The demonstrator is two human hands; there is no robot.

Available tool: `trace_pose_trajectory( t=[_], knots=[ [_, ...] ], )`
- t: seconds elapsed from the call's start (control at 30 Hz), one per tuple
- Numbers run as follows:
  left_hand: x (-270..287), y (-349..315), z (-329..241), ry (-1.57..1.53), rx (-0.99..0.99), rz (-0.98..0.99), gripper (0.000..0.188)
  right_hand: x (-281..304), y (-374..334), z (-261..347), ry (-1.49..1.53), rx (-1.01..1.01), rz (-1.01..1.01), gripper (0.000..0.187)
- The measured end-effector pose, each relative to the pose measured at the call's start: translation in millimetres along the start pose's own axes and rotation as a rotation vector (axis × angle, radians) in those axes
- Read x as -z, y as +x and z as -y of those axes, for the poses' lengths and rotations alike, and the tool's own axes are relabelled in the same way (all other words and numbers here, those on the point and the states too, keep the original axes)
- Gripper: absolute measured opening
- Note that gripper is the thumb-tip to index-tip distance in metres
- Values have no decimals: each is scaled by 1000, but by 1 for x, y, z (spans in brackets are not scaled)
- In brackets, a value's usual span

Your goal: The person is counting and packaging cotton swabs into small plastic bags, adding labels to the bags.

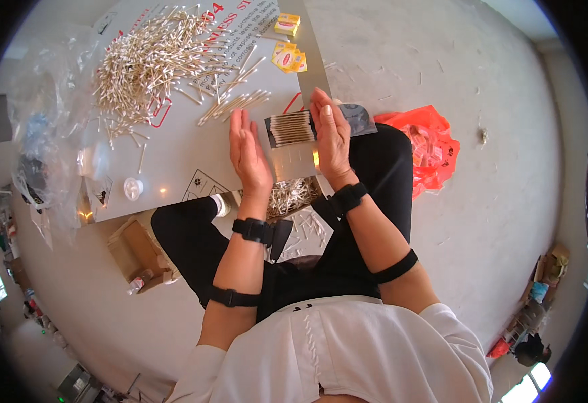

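Note:
A flat row of cotton swabs point(292, 128) lies side by side on a small dark backing point(271, 138) near the table's edge. My left hand point(250, 156) is upright to the left of the row, fingers stretched out and holding nothing. On the other side, my right hand point(333, 140) has its fingers extended beside the row's right end; whether it touches the swabs I cannot tell. A large heap of loose cotton swabs point(143, 64) covers the far left of the table, and a smaller spread of swabs point(233, 104) lies just beyond my left hand.
Yellow packets point(288, 58) and a small yellow box point(286, 25) lie at the table's point(193, 151) far right. Clear plastic bags point(49, 134) hang over its left side, near a small round container point(132, 189). Below are a cardboard box point(136, 252) and a red bag point(428, 148).

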State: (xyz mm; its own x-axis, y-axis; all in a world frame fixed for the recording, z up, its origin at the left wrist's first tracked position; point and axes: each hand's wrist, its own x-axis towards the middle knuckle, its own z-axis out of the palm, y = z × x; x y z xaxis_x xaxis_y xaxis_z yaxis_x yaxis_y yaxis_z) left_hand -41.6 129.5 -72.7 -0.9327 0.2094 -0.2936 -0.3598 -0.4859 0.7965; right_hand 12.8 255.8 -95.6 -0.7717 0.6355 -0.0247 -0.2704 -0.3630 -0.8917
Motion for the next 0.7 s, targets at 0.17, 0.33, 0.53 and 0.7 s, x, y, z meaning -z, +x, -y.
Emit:
trace_pose_trajectory(
  t=[0.17, 0.33, 0.53, 0.7],
  knots=[
    [-8, 11, 31, 130, -275, 180, 68, -2, -1, -7, -116, 46, 10, 50],
    [-10, 8, 32, 74, -278, 166, 65, -1, 0, -4, -139, 59, 14, 42],
    [18, 11, 3, 961, -604, 190, 17, 6, -3, 30, -771, 172, 76, 12],
    [13, 19, -8, 1172, -700, 240, 11, 7, -10, 26, -1123, 497, 245, 13]
  ],
)
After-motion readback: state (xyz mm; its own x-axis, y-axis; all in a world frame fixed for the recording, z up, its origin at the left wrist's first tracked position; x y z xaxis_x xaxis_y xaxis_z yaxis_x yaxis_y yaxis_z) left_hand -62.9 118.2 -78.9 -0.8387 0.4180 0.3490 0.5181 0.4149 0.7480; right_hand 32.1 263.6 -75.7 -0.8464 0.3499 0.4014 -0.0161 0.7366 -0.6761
